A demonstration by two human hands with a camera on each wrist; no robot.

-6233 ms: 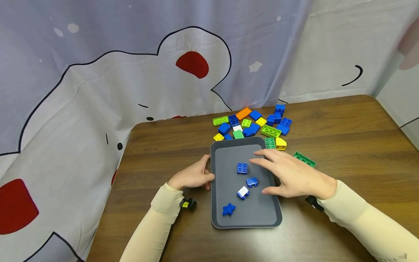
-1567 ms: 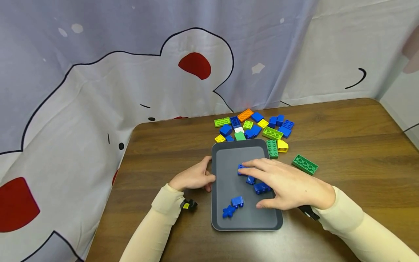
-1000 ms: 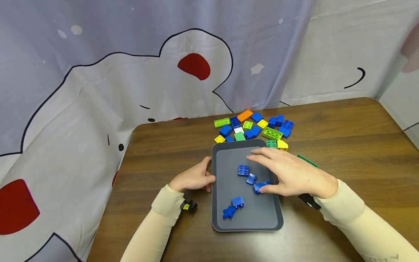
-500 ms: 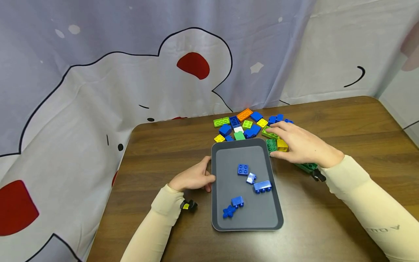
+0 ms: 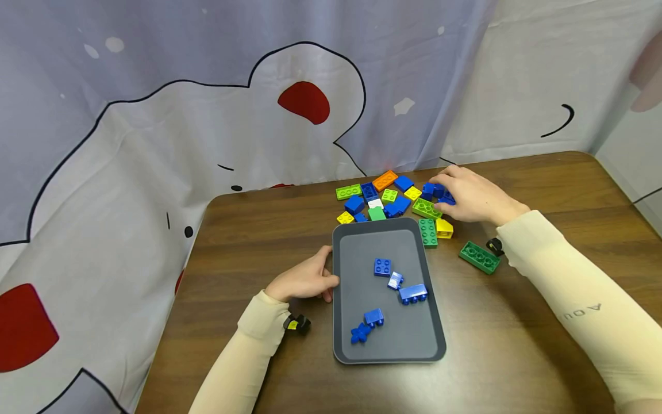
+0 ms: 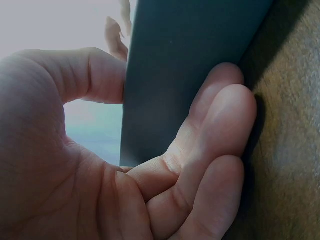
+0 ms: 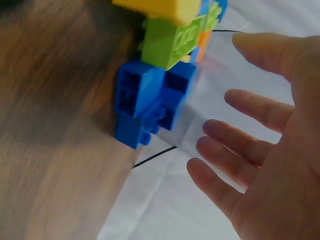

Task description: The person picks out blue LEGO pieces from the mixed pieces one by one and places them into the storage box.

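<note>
A grey tray (image 5: 362,241) lies on the table with blue pieces in it. My left hand (image 5: 302,279) grips its left side, thumb at the rim and fingers curled low against the wall in the left wrist view. Inside are a square blue brick (image 5: 383,267), a small blue brick (image 5: 395,280), a long blue brick (image 5: 413,294), another blue brick (image 5: 374,317) and a blue star-shaped piece (image 5: 360,333). My right hand (image 5: 478,195) reaches over the pile's right end. Its fingers are spread apart near the blue bricks (image 7: 137,95), with nothing between them.
Behind the tray, loose bricks include an orange brick (image 5: 385,180), a lime brick (image 5: 426,208) and a yellow brick (image 5: 443,228). A green brick (image 5: 479,257) lies under the right forearm's side. A printed curtain (image 5: 403,69) hangs behind the table.
The right hand has left the tray and moved away to the pile's right end. A long blue brick has been added to the tray and other pieces there have shifted. The left hand stays put.
</note>
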